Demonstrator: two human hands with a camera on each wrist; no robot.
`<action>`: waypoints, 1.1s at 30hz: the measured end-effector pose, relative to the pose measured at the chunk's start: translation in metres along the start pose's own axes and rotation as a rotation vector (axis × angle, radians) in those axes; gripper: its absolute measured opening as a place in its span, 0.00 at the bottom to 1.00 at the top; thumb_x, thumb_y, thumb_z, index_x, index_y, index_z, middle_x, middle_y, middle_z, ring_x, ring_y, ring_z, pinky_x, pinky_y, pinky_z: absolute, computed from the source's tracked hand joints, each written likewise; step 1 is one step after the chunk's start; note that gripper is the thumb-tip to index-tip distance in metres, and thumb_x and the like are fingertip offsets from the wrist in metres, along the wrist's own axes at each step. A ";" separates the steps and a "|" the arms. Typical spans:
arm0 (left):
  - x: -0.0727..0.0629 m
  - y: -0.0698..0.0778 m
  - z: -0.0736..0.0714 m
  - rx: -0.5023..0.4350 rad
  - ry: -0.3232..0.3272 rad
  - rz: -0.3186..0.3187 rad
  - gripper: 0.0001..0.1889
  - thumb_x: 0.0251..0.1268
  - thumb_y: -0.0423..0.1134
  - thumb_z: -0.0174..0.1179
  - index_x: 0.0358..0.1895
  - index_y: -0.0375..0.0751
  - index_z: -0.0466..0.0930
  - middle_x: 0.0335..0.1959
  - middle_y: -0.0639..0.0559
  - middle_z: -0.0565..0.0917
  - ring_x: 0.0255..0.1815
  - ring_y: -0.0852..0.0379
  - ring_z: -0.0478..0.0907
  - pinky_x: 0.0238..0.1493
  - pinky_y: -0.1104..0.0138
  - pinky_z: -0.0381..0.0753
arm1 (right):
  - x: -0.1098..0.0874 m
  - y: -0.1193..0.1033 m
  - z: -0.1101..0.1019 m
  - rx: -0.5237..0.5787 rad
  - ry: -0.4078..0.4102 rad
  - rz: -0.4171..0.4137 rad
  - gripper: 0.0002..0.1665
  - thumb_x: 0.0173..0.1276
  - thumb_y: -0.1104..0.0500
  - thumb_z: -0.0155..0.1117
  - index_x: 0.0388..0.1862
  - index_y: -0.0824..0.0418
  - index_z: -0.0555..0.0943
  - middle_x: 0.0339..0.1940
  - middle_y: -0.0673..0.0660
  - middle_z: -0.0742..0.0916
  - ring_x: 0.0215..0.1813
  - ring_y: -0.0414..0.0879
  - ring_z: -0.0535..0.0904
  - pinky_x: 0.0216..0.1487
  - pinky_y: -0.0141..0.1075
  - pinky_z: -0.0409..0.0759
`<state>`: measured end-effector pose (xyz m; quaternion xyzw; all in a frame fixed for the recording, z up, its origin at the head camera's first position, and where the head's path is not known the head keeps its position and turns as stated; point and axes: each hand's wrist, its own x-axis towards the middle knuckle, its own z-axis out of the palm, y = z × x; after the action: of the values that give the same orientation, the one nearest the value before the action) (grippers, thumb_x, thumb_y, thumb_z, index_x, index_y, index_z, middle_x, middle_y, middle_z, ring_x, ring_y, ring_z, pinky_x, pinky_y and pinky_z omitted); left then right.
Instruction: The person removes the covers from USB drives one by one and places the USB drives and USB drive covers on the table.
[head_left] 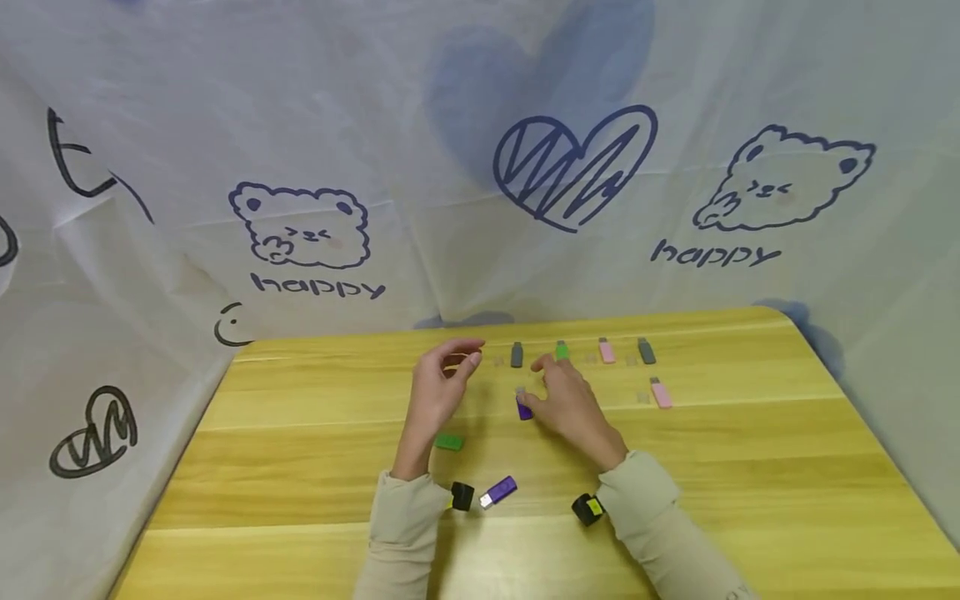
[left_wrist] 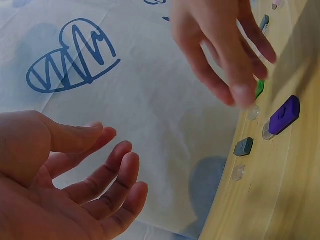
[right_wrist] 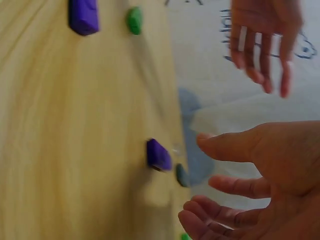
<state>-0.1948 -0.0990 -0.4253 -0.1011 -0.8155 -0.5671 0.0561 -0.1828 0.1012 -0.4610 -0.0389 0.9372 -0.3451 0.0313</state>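
My right hand (head_left: 570, 407) hovers over the table with its fingers loosely bent and nothing between them. Just under its thumb in the head view lies a purple USB stick (left_wrist: 285, 116) with a clear cap on its end. My left hand (head_left: 437, 385) is raised to the left, its fingers relaxed and apart, holding nothing. Beneath it lies a green USB stick (head_left: 449, 442). Nearer the front, by the left wrist, rests a second purple USB stick (head_left: 500, 491), its metal plug bare. Close beyond the hands lie a grey USB stick (head_left: 517, 354) and another green one (head_left: 562, 349).
Toward the back right are a pink USB stick (head_left: 607, 351), a grey stick (head_left: 647, 351) and another pink stick (head_left: 661, 393). Small clear caps (head_left: 642, 397) lie beside several sticks. A white printed cloth (head_left: 435, 167) hangs behind the wooden table (head_left: 300, 500).
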 end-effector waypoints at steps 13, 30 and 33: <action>0.001 0.000 -0.003 0.012 0.017 0.006 0.10 0.75 0.32 0.62 0.53 0.36 0.87 0.51 0.43 0.87 0.52 0.44 0.84 0.54 0.49 0.83 | 0.014 -0.010 0.023 -0.087 -0.047 -0.002 0.13 0.67 0.68 0.68 0.49 0.71 0.81 0.46 0.65 0.86 0.47 0.59 0.83 0.47 0.49 0.84; 0.000 0.000 0.001 -0.017 -0.062 0.023 0.10 0.76 0.32 0.60 0.53 0.36 0.86 0.51 0.41 0.87 0.53 0.45 0.83 0.54 0.54 0.84 | -0.021 0.004 -0.019 0.216 0.036 -0.094 0.12 0.71 0.71 0.64 0.51 0.63 0.83 0.39 0.57 0.85 0.40 0.49 0.80 0.41 0.41 0.81; -0.002 0.002 0.001 -0.048 -0.086 0.024 0.10 0.76 0.33 0.60 0.53 0.36 0.86 0.52 0.40 0.86 0.53 0.47 0.83 0.55 0.54 0.84 | -0.028 0.003 -0.031 0.241 0.093 -0.139 0.13 0.70 0.72 0.65 0.51 0.64 0.85 0.43 0.59 0.86 0.43 0.51 0.83 0.44 0.44 0.84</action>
<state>-0.1926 -0.0978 -0.4238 -0.1364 -0.8019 -0.5810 0.0255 -0.1577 0.1260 -0.4383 -0.0836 0.8845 -0.4578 -0.0318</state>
